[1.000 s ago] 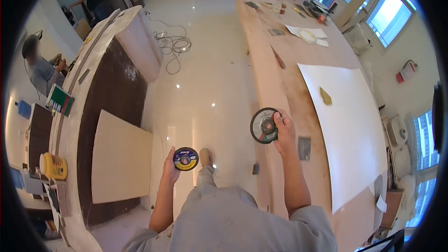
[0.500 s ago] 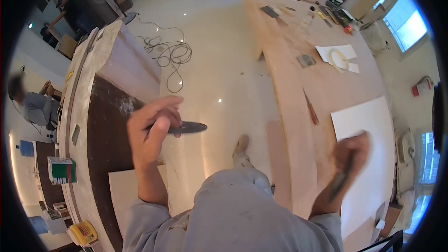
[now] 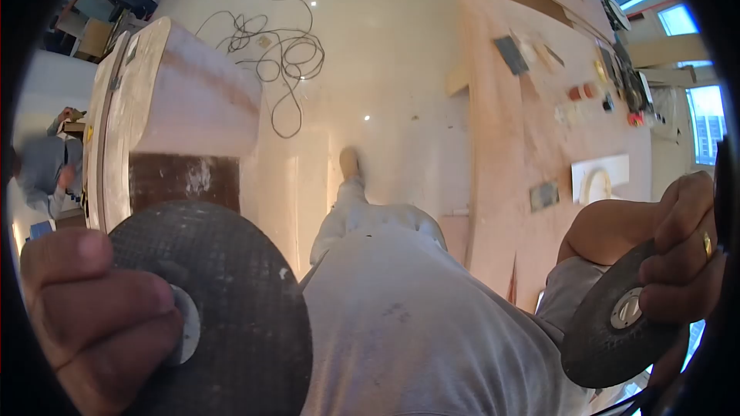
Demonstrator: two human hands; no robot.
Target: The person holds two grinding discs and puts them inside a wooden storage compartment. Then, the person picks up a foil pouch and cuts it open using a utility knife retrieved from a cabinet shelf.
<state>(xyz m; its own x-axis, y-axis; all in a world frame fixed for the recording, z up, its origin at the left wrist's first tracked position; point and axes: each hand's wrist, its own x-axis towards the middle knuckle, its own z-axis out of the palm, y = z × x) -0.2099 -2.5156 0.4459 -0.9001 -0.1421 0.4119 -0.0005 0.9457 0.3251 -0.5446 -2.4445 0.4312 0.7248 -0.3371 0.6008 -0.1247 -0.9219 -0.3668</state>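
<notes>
Close to the camera at the lower left, my left hand [image 3: 108, 308] grips a dark round disc [image 3: 239, 300], its fingers curled over the pale metal centre. At the right edge my right hand [image 3: 686, 254], with a ring on one finger, holds a second dark disc [image 3: 601, 339] near its metal centre. Both discs show their plain dark faces, raised in front of my grey shirt. The two discs are apart from each other.
On the right stands a wooden table [image 3: 493, 154] with sanding pads, tools and a tape roll [image 3: 595, 185]. A dusty counter [image 3: 185, 100] is at left, a person [image 3: 50, 166] beyond it. Coiled cable [image 3: 289, 58] lies on the floor.
Both hands have come up much nearer the camera and farther apart, with the discs still held. The discs now show their dark faces. The view has shifted forward along the floor.
</notes>
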